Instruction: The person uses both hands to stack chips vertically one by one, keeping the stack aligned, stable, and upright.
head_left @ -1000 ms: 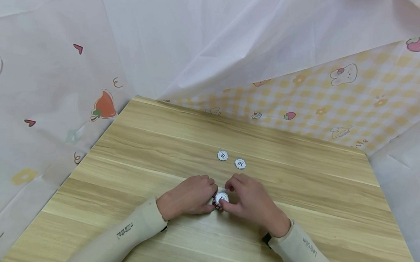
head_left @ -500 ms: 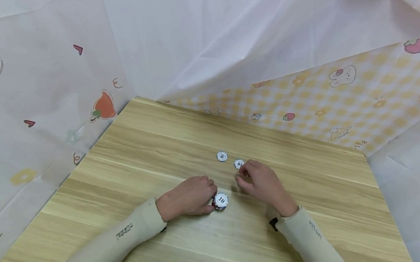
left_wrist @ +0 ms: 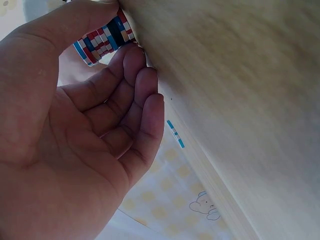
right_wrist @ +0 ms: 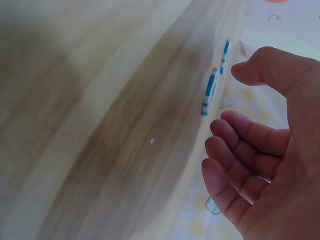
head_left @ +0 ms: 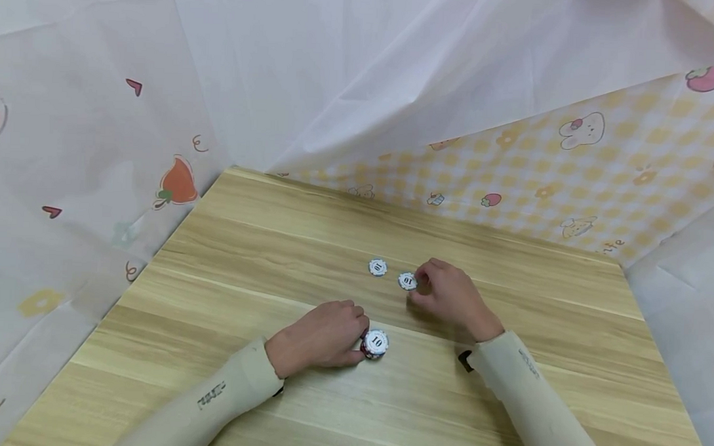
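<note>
A short stack of poker chips (head_left: 376, 342) stands on the table, with a white chip marked 10 on top. My left hand (head_left: 326, 335) holds it from the left; in the left wrist view the thumb and curled fingers lie about the red, blue and white stack (left_wrist: 104, 40). Farther back, a white and blue chip (head_left: 407, 281) lies flat beside the fingertips of my right hand (head_left: 453, 298). In the right wrist view the right thumb and loosely bent fingers (right_wrist: 235, 145) are apart, with nothing gripped. Another chip (head_left: 378, 268) lies a little to the left.
The wood-grain table (head_left: 262, 246) ends at the back against a yellow checked cloth (head_left: 512, 169) with printed figures. White patterned sheeting (head_left: 88, 141) hangs along the left side, and plain white sheeting (head_left: 696, 313) on the right.
My right hand has let go at the stack and moved back and right to the nearer loose chip. The stack's top chip now shows uncovered. My left hand has stayed in place.
</note>
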Demonstrator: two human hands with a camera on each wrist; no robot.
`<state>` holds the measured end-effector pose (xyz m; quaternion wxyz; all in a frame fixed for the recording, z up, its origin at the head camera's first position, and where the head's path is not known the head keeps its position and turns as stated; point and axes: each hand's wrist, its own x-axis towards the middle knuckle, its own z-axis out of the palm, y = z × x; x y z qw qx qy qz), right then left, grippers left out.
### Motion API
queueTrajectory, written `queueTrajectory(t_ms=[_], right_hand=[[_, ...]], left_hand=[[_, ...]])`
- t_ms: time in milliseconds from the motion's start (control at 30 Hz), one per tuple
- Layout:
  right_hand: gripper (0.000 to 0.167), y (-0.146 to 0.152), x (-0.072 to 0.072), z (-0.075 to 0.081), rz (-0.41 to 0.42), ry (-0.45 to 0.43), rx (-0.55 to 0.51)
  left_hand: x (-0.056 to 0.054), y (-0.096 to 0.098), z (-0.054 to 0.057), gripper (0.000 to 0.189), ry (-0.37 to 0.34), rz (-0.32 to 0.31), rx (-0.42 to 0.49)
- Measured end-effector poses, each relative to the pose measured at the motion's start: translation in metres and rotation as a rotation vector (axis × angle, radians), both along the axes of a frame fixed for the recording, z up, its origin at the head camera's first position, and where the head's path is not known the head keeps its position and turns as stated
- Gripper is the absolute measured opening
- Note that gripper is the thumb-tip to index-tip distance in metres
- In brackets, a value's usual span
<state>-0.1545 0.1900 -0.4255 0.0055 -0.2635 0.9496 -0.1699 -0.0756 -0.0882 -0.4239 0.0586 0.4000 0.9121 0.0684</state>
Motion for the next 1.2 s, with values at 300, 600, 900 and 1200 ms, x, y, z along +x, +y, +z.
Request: queueTrajectory(t_ms=[300, 600, 900, 1200], right_hand=[[0.038, -0.003, -0.013, -0.005, -0.033, -0.054, 0.025], [0.037, -0.008, -0.023, -0.009, -0.035, -0.078, 0.035], [0.035, -0.01, -0.027, -0.009, -0.024, -0.077, 0.056], [0.036, -0.011, -0.024, -0.008, -0.031, -0.063, 0.066]], left_hand=[[0.0, 0.0, 0.0, 0.03, -0.007, 0.0, -0.009], [0.0, 0.001, 0.0, 0.031, -0.005, 0.002, -0.01], [0.0, 0.001, 0.0, 0.032, -0.017, 0.005, -0.012], [0.001, 0.001, 0.001, 0.032, -0.012, 0.005, -0.015]])
